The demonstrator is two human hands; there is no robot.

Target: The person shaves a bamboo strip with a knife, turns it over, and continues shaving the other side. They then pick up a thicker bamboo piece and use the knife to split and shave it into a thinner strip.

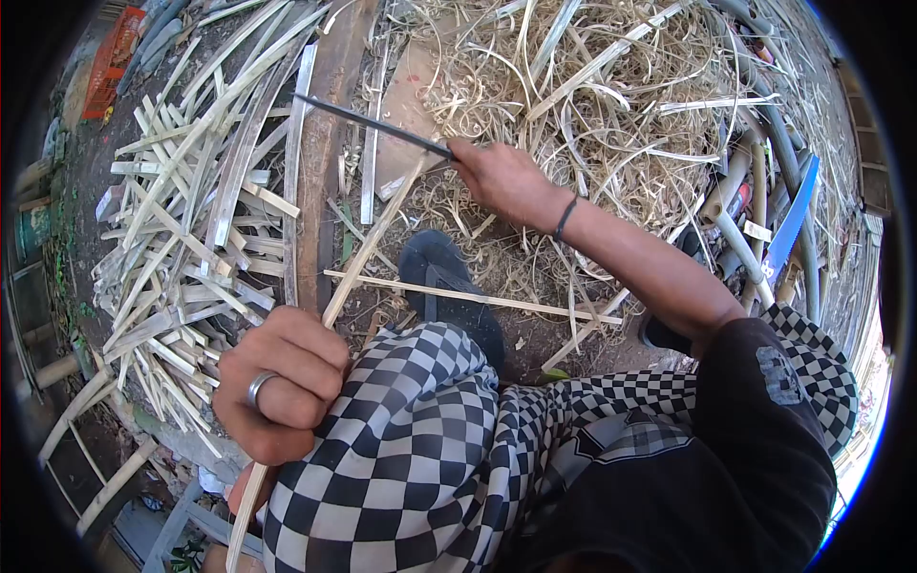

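Wood strip [371, 246] in a gripping left hand [282, 387], near left; dark blade [373, 126] in a gripping right hand [508, 181], farther away; curly shavings [630, 124], far right.

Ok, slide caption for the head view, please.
Left hand grips a bamboo strip while the right hand holds a long-bladed knife near curled shavings.

Your strip [370, 252] is pale, narrow and long, slanting away from you. Your blade [373, 123], dark, thin and straight, points left near the strip's far end.
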